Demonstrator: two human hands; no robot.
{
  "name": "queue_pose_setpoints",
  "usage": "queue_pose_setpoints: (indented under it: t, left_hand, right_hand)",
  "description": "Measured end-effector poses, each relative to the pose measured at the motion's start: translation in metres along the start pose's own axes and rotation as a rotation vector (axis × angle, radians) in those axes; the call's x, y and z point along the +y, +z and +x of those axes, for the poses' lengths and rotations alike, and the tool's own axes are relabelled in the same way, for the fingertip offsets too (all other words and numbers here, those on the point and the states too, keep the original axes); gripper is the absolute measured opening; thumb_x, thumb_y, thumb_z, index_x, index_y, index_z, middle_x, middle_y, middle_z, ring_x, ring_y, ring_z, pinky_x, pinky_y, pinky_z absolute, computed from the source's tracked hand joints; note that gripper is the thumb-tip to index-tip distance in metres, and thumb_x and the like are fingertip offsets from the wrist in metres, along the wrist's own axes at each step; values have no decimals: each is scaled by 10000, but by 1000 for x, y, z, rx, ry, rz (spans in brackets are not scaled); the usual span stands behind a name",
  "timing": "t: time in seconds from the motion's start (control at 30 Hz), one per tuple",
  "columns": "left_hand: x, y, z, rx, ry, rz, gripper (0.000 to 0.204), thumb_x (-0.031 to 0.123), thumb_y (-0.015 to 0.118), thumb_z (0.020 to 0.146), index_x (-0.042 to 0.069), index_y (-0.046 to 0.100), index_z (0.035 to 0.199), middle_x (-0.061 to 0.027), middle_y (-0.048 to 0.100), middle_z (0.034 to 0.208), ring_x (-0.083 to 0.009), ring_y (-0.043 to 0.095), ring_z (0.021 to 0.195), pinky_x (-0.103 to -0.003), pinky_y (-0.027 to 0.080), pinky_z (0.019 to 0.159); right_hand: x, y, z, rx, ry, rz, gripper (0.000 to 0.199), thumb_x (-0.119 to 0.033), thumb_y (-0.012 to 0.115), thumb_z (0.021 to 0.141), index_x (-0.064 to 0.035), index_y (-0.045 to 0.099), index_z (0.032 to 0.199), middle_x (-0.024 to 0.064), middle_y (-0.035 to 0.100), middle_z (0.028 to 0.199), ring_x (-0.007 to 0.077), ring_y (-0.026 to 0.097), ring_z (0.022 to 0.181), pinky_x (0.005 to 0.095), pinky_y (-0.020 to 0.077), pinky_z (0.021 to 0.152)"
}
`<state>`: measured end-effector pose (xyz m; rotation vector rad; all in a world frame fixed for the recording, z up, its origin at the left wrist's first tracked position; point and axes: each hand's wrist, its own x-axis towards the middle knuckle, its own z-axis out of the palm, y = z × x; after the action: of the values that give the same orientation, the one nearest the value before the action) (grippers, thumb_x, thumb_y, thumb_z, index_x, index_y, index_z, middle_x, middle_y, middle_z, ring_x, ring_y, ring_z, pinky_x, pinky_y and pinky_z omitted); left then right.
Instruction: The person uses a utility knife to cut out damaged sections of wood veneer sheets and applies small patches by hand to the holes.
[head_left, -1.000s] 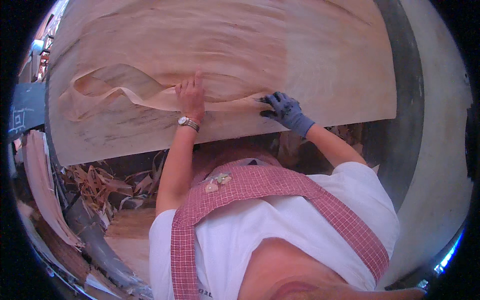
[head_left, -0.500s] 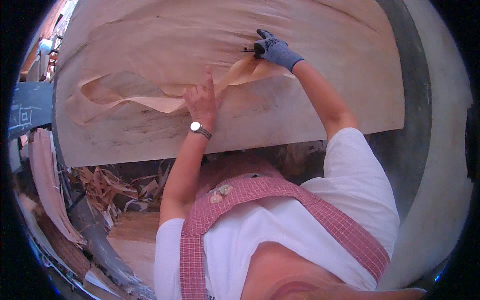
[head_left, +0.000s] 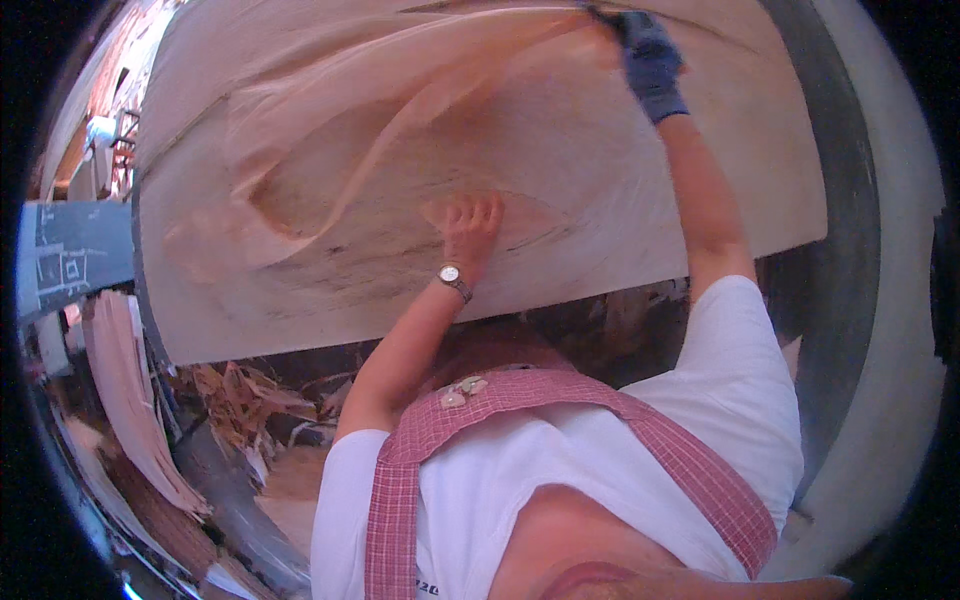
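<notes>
Head view: the bare left hand (head_left: 472,225), loosely curled, rested on a veneer scrap (head_left: 532,214), perhaps steadying it, its hold unclear; the gloved right hand (head_left: 648,58), too blurred to show opening or hold, met the veneer sheet (head_left: 290,112) rumpled across the surface (head_left: 640,245)

White short-sleeved shirt (head_left: 740,370), red checked apron (head_left: 525,390), round-faced wristwatch (head_left: 450,274), blue-grey glove (head_left: 653,72).

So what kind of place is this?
Likely a wood veneer or plywood workshop: a thin, wrinkled, wood-like sheet over a large pale panel, torn scraps below its edge, and long layered sheets at left.
</notes>
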<state>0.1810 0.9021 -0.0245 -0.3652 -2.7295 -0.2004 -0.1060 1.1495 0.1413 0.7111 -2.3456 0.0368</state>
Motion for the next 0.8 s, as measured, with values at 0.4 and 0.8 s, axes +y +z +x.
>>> queue_pose_setpoints:
  t: [0.4,0.8]
  left_hand:
    - [-77,-51,-8,-210,319,-619,386,156,599,844,117,568,1226,-116,519,1318,-292,470,1242,-486,322,1064]
    - [-421,-219,-43,575,-320,-500,535,265,703,843,-19,493,1245,-185,532,1239,-345,484,1169,-453,368,983]
  right_hand:
    - [-179,-328,-527,-828,1716,-807,567,-477,491,930,-31,551,1275,223,652,1111,346,651,986,468,522,803]
    - [-504,-227,-586,-1288,1654,-503,577,-452,491,914,-58,493,1335,206,556,1298,342,489,1244,470,423,997]
